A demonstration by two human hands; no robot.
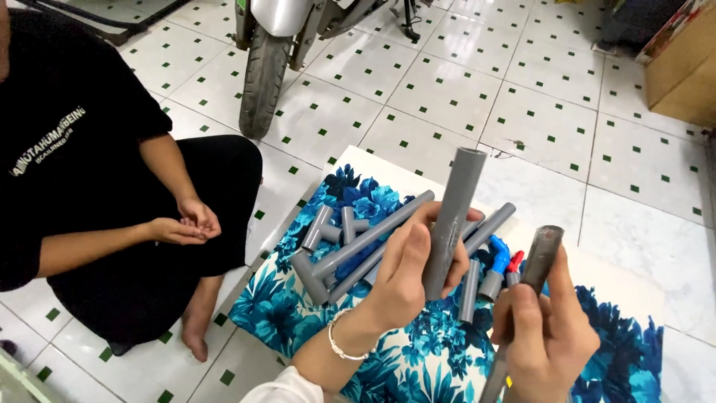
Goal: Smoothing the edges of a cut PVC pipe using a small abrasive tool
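Observation:
My left hand [406,272] grips a short grey plastic pipe [452,213], held upright and tilted slightly right. My right hand [544,332] is closed around a darker, narrower grey pipe [538,257] whose open end points up beside the first pipe. Both are held above a blue flowered cloth [298,313] on the floor. On that cloth lie several grey pipes and fittings [350,246], including a long pipe with a tee piece, plus a blue and red valve [501,261].
A seated person in black [89,172] crouches at the left, hands together. A motorcycle's front wheel [262,75] stands behind the cloth. A cardboard box [682,67] sits at the far right. White tiles with green dots cover the floor.

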